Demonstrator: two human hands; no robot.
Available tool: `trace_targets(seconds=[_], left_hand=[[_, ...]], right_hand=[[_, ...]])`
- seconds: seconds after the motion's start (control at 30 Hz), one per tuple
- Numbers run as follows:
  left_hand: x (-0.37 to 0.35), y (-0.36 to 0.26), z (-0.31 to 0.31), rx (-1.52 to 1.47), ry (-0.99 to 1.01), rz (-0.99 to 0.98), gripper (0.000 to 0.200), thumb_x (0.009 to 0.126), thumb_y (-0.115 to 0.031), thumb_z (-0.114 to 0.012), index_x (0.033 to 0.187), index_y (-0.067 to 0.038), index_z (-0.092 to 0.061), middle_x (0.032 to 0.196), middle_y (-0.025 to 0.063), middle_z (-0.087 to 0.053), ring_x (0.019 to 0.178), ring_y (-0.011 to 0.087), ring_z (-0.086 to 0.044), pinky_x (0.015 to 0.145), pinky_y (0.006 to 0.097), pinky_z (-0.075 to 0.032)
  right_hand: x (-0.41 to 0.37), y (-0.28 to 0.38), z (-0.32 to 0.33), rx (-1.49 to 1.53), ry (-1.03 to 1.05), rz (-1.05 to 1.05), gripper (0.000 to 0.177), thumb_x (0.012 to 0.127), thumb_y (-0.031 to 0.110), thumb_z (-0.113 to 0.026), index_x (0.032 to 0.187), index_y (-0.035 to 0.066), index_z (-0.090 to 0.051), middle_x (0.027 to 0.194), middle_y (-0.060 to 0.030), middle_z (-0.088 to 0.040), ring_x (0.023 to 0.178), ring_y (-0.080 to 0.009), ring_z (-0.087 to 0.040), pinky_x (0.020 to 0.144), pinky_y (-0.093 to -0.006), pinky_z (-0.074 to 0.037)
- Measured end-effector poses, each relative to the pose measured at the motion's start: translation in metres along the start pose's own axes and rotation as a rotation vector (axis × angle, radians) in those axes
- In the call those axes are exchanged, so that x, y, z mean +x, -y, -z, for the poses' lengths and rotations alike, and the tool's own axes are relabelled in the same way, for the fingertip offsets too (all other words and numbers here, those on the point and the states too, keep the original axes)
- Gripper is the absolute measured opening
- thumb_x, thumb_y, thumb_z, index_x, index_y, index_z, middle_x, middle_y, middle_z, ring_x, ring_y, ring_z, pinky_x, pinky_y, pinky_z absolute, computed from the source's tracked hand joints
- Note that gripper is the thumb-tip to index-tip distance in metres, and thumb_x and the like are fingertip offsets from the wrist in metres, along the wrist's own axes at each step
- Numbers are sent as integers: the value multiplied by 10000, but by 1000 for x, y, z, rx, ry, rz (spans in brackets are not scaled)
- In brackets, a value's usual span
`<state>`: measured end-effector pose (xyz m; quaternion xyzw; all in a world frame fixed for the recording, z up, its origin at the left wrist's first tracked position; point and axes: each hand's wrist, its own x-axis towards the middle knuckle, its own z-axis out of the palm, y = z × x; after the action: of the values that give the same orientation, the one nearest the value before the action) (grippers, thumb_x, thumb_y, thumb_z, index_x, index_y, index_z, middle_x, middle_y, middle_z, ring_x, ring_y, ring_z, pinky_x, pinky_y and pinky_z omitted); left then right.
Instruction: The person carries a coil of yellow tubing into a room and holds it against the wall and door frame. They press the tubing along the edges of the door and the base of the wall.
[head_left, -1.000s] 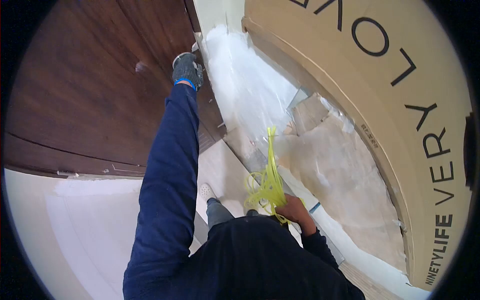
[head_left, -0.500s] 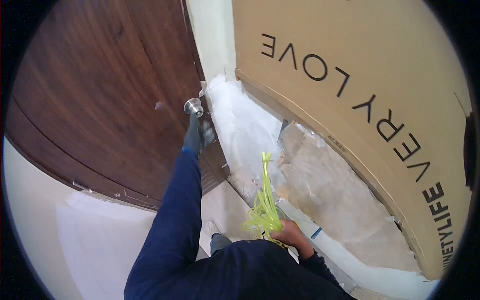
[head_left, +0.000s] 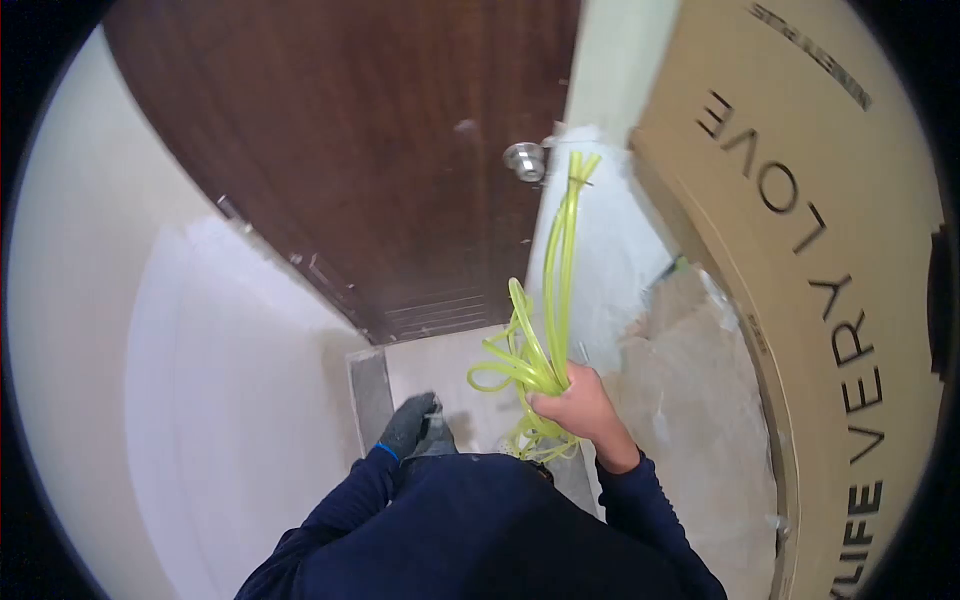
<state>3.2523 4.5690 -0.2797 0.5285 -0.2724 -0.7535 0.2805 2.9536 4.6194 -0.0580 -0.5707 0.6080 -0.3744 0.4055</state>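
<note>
My bare right hand is closed around a looped bundle of yellow-green plastic tubing. Two straight lengths stick up toward the door, with a thin tie near their tips, while looser coils hang on the left and below the fist. My left hand, in a dark grey glove with a blue cuff edge, is low in front of my body, apart from the tubing. Its fingers are curled in; a small pale spot shows at them, but what it is I cannot make out.
Ahead stands a dark brown wooden door with a round metal knob. A large printed cardboard sheet lines the right side, beside brown paper covering. The left wall has a white patch. Pale floor lies below.
My left hand has drawn back from the door knob to my body. My right hand has raised the tubing. The view has shifted left, and the door now stands more squarely ahead.
</note>
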Motion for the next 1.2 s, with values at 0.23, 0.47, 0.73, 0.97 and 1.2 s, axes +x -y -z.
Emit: trace_targets(seconds=[0.23, 0.47, 0.73, 0.97, 1.2], left_hand=[[-36, -93, -6, 35, 63, -351, 388, 947, -331, -560, 1184, -26, -531, 967, 89, -627, 819, 140, -648, 694, 289, -550], [-8, -63, 76, 113, 17, -218, 367, 970, -338, -497, 1188, -46, -545, 1009, 84, -620, 801, 176, -646, 697, 314, -547], [11, 11, 234, 256, -138, 202, 385, 886, -412, -627, 1050, -68, -568, 833, 6, -566, 654, 95, -565, 587, 268, -486], [115, 96, 434, 956, 244, -275, 272, 827, -324, -682, 884, -110, -523, 697, 30, -500, 471, 186, -490, 429, 329, -399], [150, 40, 371, 1089, 281, -245, 472, 673, -163, -729, 1112, -80, -578, 749, 92, -559, 694, 303, -557, 576, 408, -456]], right_hand=[[48, 56, -39, -82, 109, 23, 306, 720, 154, -674, 981, 0, -634, 772, -65, -632, 692, -130, -585, 658, -299, -486], [27, 6, -38, -33, -108, -254, 288, 713, 102, -654, 985, 6, -652, 743, -37, -633, 672, -95, -568, 627, -276, -479], [-78, 5, -40, -109, -489, -606, 161, 723, 82, -662, 853, 10, -601, 677, 3, -563, 605, -91, -524, 545, -270, -421], [-153, 93, -38, -316, -922, -702, 147, 734, 143, -647, 822, 37, -596, 643, 2, -543, 561, -97, -492, 504, -274, -374], [-164, 88, -45, -376, -950, -750, 187, 739, 145, -633, 874, 19, -604, 684, -13, -569, 582, -113, -519, 535, -269, -402]])
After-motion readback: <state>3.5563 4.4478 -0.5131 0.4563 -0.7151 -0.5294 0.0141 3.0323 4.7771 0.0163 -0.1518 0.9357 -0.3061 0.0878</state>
